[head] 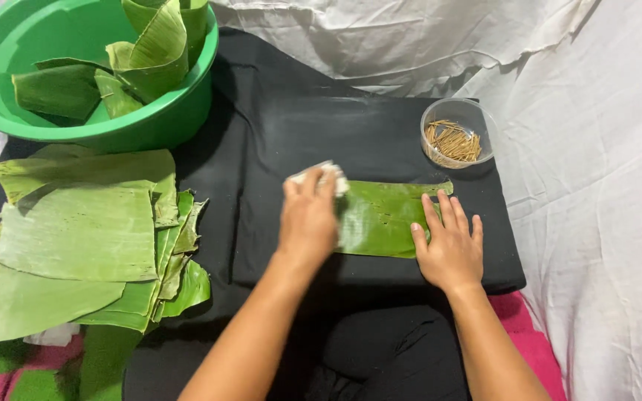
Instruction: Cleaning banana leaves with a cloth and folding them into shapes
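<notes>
Nearest, two bare forearms reach up from the bottom edge over a black cloth [284,134] spread on a low surface. At the lower corners, a pink and green mat [536,341] shows under the cloth's edge. Just beyond, the right hand [451,245] lies flat and open, fingers spread, pressing the right end of a banana leaf strip [380,215] that rests lengthwise on the cloth. Beside it, the left hand [307,219] is closed over a small white rag [328,177], holding it down on the left end of that same leaf; the rag peeks out past the fingertips.

To the left, well apart from the hands, a stack of banana leaf pieces [76,238] lies in loose layers, pale undersides up, partly overhanging the cloth.

Farther off on the right, near the cloth's back corner, stands a clear plastic cup [456,134] with thin wooden sticks [452,141] inside. At the far left sits a green basin [98,126] holding several curled leaf pieces [150,52]. White sheeting [596,148] covers the background behind and to the right.
</notes>
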